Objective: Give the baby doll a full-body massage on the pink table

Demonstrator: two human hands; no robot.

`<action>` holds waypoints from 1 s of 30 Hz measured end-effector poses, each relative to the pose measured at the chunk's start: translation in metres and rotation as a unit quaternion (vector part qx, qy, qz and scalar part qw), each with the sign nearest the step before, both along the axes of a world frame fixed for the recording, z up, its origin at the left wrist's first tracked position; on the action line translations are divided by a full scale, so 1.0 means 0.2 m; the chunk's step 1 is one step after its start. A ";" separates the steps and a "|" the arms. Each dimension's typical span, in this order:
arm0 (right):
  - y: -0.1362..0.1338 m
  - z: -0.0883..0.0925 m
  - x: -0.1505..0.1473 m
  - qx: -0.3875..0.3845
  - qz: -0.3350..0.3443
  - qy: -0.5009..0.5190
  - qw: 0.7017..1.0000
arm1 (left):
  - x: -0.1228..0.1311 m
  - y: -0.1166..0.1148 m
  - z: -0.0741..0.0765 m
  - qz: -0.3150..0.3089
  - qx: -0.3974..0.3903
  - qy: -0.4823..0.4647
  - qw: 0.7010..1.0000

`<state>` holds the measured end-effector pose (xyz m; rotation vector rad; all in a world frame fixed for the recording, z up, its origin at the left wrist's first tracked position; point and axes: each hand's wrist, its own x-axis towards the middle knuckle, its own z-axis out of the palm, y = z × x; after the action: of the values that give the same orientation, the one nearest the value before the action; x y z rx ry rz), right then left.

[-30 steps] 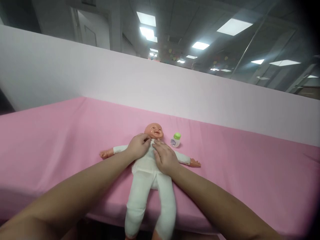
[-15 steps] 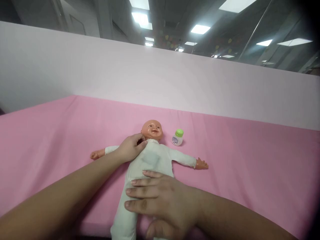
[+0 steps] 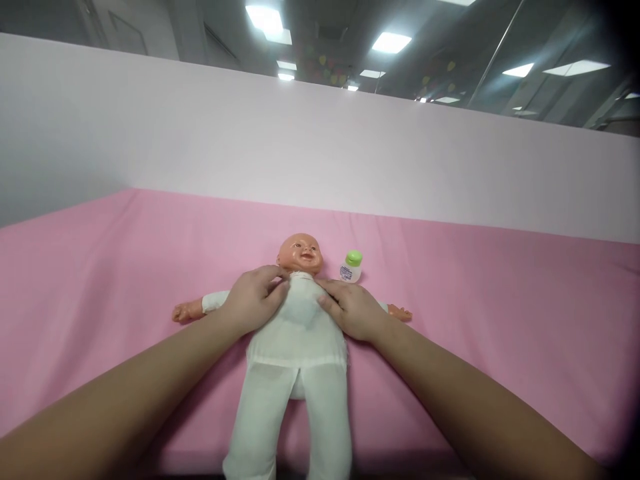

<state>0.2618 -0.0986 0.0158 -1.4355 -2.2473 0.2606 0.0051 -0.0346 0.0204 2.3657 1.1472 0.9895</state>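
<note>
A baby doll (image 3: 300,347) with a hard plastic head and a white cloth body lies on its back, arms spread out and legs toward me. At the doll's shoulder on the left of the view rests my left hand (image 3: 256,299), open, fingers reaching beside the neck and thumb apart on the chest edge. My right hand (image 3: 354,308) lies open over the other shoulder, fingertips near the collar, covering much of that sleeve. A faint bluish patch shows through the chest cloth. Just beyond my right hand stands a small clear bottle (image 3: 351,268) with a green cap.
A pink sheet (image 3: 475,313) covers the surface under the doll. Behind it runs a pale low wall (image 3: 320,153), topped by a dark glass pane (image 3: 335,40) with ceiling lights showing in it. The near edge of the surface is by the doll's feet.
My right hand has moved up from the doll's lower belly to its shoulder, uncovering the waist and legs. My left hand stays at the other shoulder. The view has shifted slightly.
</note>
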 end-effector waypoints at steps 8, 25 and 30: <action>0.03 -0.02 0.02 -0.019 -0.072 -0.032 0.997 | 0.03 -0.43 0.15 -0.424 -0.141 -0.014 0.894; -0.06 0.00 -0.04 0.051 0.012 -0.007 0.999 | -0.01 0.00 -0.04 -0.041 -0.107 -0.098 0.989; -0.30 0.07 -0.19 0.112 0.288 -0.060 0.949 | -0.02 0.04 -0.04 0.022 -0.095 -0.019 0.995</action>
<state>0.2243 -0.1583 0.0307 -0.6702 -2.6548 0.0922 0.0011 -0.0265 0.0114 2.1723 1.2261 0.8940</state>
